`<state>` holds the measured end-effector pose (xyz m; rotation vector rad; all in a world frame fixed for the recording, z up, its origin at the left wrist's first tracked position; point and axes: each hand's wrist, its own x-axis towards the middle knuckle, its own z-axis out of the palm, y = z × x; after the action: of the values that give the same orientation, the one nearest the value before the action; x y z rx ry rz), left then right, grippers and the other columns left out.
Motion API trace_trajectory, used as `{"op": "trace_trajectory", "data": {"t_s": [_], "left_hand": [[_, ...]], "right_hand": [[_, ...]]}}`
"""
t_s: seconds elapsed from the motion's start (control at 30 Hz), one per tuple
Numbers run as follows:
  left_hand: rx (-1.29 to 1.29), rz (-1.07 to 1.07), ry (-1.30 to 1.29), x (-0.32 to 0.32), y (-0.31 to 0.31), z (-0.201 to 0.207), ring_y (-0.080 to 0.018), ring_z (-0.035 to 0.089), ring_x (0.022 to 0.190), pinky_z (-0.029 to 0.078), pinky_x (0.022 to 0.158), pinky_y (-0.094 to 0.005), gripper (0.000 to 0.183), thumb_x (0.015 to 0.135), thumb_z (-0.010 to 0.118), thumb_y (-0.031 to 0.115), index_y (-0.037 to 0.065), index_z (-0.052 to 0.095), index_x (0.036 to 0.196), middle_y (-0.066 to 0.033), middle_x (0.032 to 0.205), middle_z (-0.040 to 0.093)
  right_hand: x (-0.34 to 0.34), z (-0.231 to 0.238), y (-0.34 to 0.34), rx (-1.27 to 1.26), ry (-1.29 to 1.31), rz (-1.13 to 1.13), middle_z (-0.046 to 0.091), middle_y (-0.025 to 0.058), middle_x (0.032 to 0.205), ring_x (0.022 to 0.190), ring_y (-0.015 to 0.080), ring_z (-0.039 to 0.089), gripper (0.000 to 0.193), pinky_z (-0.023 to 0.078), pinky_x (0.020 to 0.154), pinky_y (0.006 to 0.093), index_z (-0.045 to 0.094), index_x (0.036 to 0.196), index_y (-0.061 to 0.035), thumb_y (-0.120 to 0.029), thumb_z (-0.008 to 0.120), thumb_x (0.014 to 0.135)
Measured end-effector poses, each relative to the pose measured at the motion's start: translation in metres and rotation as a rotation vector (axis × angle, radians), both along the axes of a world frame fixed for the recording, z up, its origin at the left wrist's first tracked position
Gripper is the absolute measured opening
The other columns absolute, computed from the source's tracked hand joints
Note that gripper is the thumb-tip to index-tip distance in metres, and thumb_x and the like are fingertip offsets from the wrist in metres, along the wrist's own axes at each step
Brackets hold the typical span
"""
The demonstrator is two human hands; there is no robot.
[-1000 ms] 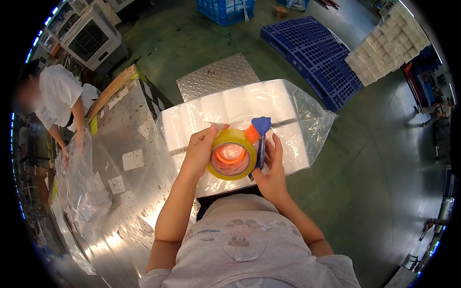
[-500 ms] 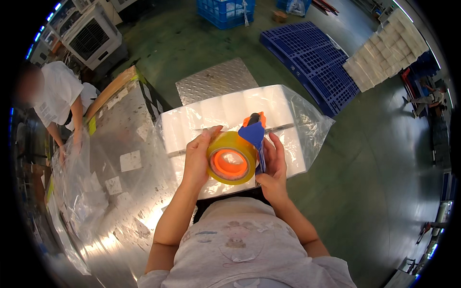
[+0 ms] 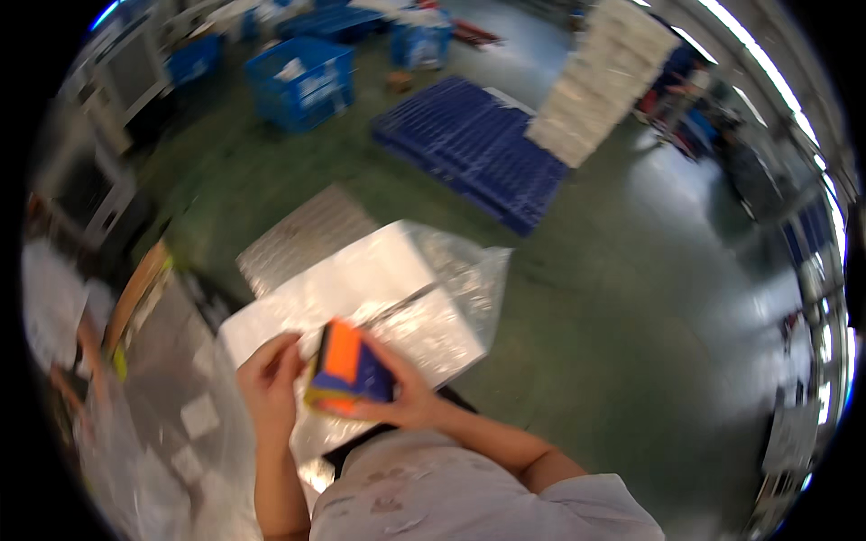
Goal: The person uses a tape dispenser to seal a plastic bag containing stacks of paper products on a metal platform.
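My right hand [image 3: 408, 389] is wrapped round a tape dispenser [image 3: 347, 361], whose orange and blue parts now face up, a little of the yellow tape roll showing along its lower left edge. Beside it, my left hand [image 3: 271, 374] is curled with thumb and fingertips pressed together; whatever they pinch is blurred. Below both hands lies a large pack of white rolls or bundles [image 3: 361, 270] in clear plastic film, its loose film end [image 3: 474, 279] spreading to the right.
A metal-topped table [image 3: 167, 361] with paper scraps stands at left, where another person [image 3: 59, 298] handles clear film. Past the pack is a ribbed metal plate [image 3: 307, 234]. Farther off are a blue pallet [image 3: 478, 149], a stack of white packs [image 3: 600, 81] and a blue crate [image 3: 302, 86].
My view has swung right. The dispenser has turned in my right hand, hiding the roll's orange core. My left hand has come off the roll, and its fingers have closed together.
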<state>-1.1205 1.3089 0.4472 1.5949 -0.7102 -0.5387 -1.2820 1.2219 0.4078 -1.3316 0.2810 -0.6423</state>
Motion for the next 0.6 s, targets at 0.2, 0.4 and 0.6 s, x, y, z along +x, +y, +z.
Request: {"op": "trace_trajectory", "data": {"t_s": [0.2,0.4,0.6], "left_hand": [[0.116,-0.024,-0.349,0.012,0.010,0.002,-0.0086,0.052,0.056,0.040,0.050,-0.0220,0.017,0.088,0.053,0.008,-0.006,0.062,0.089,-0.0043,0.064,0.057],[0.263,-0.061,-0.668,-0.010,0.014,0.045,-0.0214,0.060,0.065,0.049,0.061,-0.0319,0.023,0.092,0.052,0.015,-0.004,0.064,0.093,-0.0134,0.079,0.065],[0.179,0.056,-0.473,0.032,0.014,0.043,-0.0144,0.052,0.057,0.042,0.052,-0.0275,0.025,0.094,0.049,0.020,-0.002,0.061,0.094,-0.0093,0.067,0.058]], "right_hand": [[0.009,0.007,-0.001,-0.224,0.089,-0.007,0.052,0.0126,0.117,0.106,0.0189,0.051,0.078,0.038,0.092,0.0283,0.027,0.141,-0.0072,-0.020,0.069,0.076],[0.006,0.012,-0.009,0.052,0.059,0.205,0.053,0.0105,0.119,0.103,0.0147,0.051,0.080,0.039,0.091,0.0280,0.029,0.141,-0.0065,-0.018,0.070,0.073],[0.005,-0.003,0.007,-0.064,0.072,0.403,0.051,0.0127,0.124,0.110,0.0153,0.048,0.077,0.035,0.096,0.0285,0.032,0.138,-0.0028,-0.023,0.069,0.073]]}}
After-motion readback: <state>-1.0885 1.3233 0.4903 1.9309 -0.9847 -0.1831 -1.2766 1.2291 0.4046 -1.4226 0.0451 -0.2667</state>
